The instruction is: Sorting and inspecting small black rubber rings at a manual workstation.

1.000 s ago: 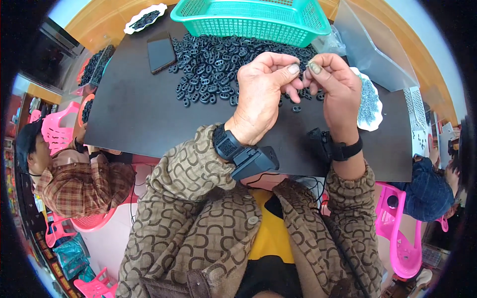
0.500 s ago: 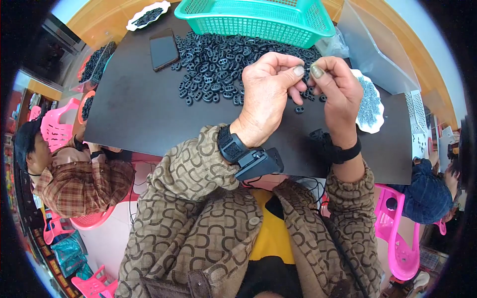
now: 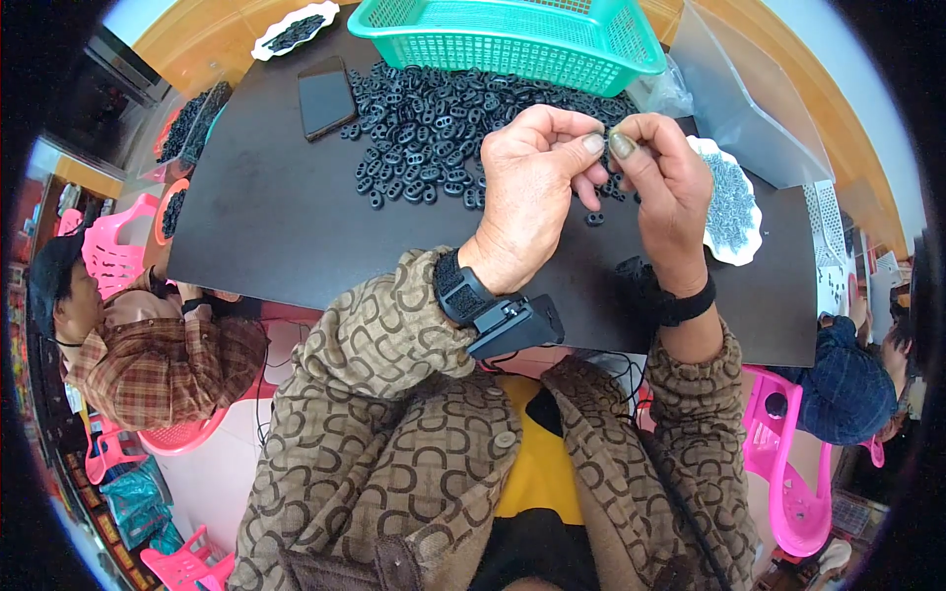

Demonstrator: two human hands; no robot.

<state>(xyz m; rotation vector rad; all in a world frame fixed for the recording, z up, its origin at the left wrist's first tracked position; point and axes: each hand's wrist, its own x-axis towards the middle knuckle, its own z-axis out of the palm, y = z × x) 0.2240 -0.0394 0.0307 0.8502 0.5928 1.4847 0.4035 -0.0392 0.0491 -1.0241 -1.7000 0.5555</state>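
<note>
Two hands: left hand (image 3: 532, 187), right hand (image 3: 665, 182) pinch tiny part (image 3: 608, 131) | black pieces (image 3: 434, 118), green basket (image 3: 512, 34) beyond

basket (image 3: 512, 44) behind parts pile (image 3: 434, 118); phone (image 3: 325, 96) left; dish (image 3: 731, 202) right, perhaps holding pins

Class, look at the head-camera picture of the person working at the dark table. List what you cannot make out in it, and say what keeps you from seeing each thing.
- The tiny piece pinched between the left hand and right hand: fingertips cover it, too small to identify.
- Inside of the green basket: cut off by the top edge.
- Contents of the white tray: too small, partly behind the right hand.
- Far end of the pile of black parts: hidden by the basket.
</note>
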